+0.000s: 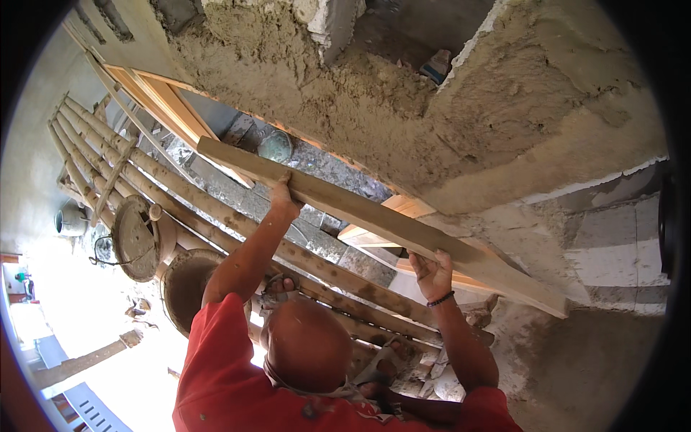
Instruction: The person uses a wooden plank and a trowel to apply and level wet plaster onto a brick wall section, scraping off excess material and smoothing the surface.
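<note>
A long, cement-stained wooden board (360, 216) runs diagonally across the middle, below a roughly plastered wall (504, 93). My left hand (284, 194) grips its lower edge left of centre, the arm raised from a red sleeve. My right hand (432, 273), with a bead bracelet at the wrist, holds the board farther right, fingers bent against it. Behind the board are light wooden frames (155, 97) along an opening. At bottom centre is a rounded area of bare skin ringed by red clothing; what body part it is, I cannot tell clearly. Sandalled feet rest on bamboo poles.
Bamboo scaffolding (93, 137) crosses from upper left to lower right. Two cement-crusted buckets (133, 237) sit at left, with a grey pail (70, 219) farther back. A green basin (276, 146) lies beyond the opening. Bright floor and a blue plastic item (90, 407) show lower left.
</note>
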Demonstrator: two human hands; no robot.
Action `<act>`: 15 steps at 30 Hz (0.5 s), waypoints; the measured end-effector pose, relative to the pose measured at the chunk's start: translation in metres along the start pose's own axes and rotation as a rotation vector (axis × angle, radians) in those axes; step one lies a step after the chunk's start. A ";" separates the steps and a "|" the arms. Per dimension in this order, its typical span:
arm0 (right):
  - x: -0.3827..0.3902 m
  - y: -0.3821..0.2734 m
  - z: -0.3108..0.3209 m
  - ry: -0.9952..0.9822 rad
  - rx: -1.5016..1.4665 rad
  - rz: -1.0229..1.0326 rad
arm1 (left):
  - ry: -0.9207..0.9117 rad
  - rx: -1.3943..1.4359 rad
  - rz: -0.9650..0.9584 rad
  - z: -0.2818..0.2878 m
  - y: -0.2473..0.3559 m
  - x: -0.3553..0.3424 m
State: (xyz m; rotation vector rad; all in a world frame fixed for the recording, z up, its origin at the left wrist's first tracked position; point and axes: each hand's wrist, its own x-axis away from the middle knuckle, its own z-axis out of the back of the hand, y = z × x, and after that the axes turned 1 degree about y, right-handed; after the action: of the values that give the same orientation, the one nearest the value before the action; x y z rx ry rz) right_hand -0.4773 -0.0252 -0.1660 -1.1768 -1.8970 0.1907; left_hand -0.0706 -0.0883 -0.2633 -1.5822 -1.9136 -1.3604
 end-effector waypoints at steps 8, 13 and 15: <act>-0.054 0.035 0.016 -0.131 -0.078 0.153 | 0.019 -0.052 -0.185 -0.020 0.002 -0.033; -0.059 0.028 0.014 -0.110 -0.132 0.225 | -0.066 -0.004 -0.197 -0.044 0.002 -0.019; -0.059 0.022 0.016 -0.145 -0.152 0.258 | -0.099 0.010 -0.175 -0.050 -0.002 -0.017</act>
State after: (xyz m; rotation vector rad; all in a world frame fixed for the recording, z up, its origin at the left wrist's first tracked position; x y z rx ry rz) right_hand -0.4640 -0.0550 -0.2225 -1.5487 -1.9057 0.2822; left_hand -0.0824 -0.1382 -0.2515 -1.5351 -2.1589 -1.3600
